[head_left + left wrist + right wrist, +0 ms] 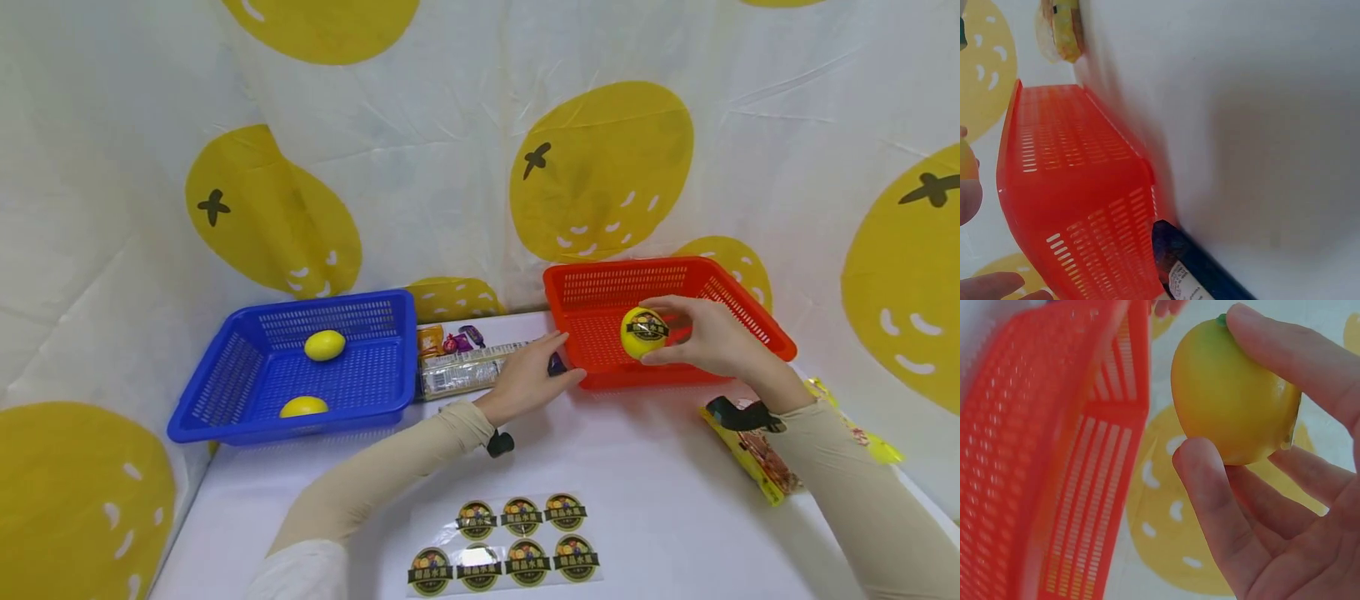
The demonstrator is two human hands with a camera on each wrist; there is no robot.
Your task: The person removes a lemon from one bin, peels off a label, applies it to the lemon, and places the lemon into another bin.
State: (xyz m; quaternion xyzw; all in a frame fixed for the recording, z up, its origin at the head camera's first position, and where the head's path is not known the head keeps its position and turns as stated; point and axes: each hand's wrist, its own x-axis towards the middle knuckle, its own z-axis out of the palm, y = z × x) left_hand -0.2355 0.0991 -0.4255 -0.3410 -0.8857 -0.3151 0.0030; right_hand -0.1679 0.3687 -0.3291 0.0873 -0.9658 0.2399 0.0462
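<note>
My right hand (712, 343) holds a yellow lemon (634, 342) between thumb and fingertips above the red basket (675, 375). A round black-and-gold sticker (647, 326) is on the lemon. In the right wrist view the lemon (1229, 394) shows a green stem end, and the sticker is seen only edge-on. My left hand (525, 379) reaches to the near left corner of the red basket, fingers extended and holding nothing; whether it touches the rim I cannot tell. In the left wrist view the basket's wall (1079, 181) fills the left side.
A blue basket (300, 431) with two lemons stands at the left. Between the baskets lie a long silvery packet (461, 371) and small wrapped snacks (450, 340). A sheet of round stickers (502, 542) lies in front; a yellow snack packet (757, 462) lies under the right forearm.
</note>
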